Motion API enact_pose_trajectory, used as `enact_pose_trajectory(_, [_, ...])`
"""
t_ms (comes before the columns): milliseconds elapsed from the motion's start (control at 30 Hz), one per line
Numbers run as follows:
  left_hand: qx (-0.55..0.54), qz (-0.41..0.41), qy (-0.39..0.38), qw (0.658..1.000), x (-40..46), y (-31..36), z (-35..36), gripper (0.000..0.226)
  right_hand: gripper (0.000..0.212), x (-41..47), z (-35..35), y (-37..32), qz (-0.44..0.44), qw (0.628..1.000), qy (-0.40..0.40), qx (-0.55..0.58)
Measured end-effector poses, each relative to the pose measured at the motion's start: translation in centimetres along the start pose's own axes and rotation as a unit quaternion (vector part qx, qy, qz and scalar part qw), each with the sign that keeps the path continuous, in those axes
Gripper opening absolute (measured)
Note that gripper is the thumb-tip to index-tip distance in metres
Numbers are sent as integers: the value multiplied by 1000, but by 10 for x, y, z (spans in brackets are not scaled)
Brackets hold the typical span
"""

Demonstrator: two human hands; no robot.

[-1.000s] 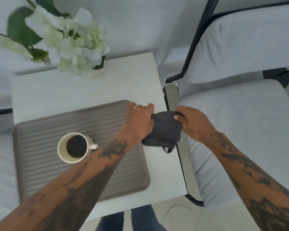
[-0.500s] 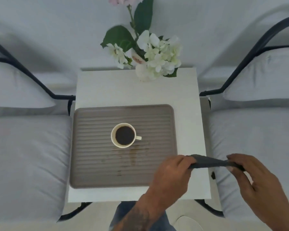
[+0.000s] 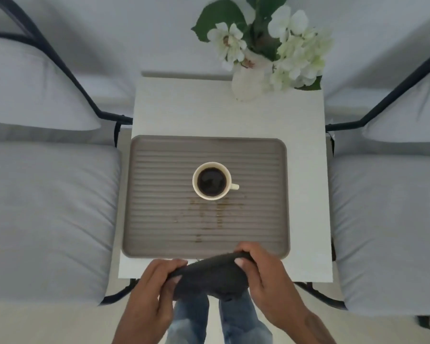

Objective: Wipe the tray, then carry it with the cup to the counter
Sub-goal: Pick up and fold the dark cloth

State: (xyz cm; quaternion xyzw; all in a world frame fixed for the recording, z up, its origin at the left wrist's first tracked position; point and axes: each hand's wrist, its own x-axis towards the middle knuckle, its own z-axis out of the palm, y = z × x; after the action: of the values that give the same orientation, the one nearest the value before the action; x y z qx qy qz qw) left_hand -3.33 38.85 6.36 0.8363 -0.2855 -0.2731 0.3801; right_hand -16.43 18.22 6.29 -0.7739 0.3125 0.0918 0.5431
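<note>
A grey ribbed tray (image 3: 159, 219) lies on a small white table (image 3: 305, 194). In the tray's middle stands a cream cup (image 3: 212, 181) of dark coffee, handle to the right. Brown coffee stains (image 3: 214, 212) spread over the ribs just in front of the cup. Both hands hold a dark grey cloth (image 3: 209, 279) at the table's near edge, just short of the tray. My left hand (image 3: 152, 294) grips the cloth's left end and my right hand (image 3: 266, 281) grips its right end.
A white vase of white flowers (image 3: 248, 80) stands at the table's far right corner. Grey cushioned chairs with black frames flank the table, one left (image 3: 47, 207) and one right (image 3: 387, 219). My jeans (image 3: 216, 321) show below the cloth.
The cloth has come off the table's right edge and now sits in front of the tray's near side, held in both hands. The view has swung to centre on the table.
</note>
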Motion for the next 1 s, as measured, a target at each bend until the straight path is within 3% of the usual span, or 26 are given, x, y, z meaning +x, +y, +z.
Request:
enact_pose_trajectory(133, [22,-40,-4,999,40,-38,15,27,13,45,24,15,33,998,53,0])
enact_pose_trajectory(433, [113,6,-31,993,124,-82,42,24,12,118,41,55,50,984,163,-49])
enact_pose_trajectory(600, [160,-11,58,985,127,-79,46,26,18,127,50,50,75,968,239,-27])
enact_pose_trajectory(700, [226,2,117,967,109,-72,52,36,22,114,55,48,29,947,296,-118])
enact_pose_trajectory(767, [251,57,89,962,91,-70,63,43,29,99,63,49,-34,942,273,-193])
enact_pose_trajectory(833, [281,93,20,955,75,-77,77,54,41,88,75,57,-67,939,199,-272])
enact_pose_trajectory(900, [321,101,-37,941,64,-89,87,62,53,84,87,71,-80,916,131,-370])
enact_pose_trajectory(1000, [355,98,-74,927,61,-102,91,65,58,85,93,89,-86,888,95,-442])
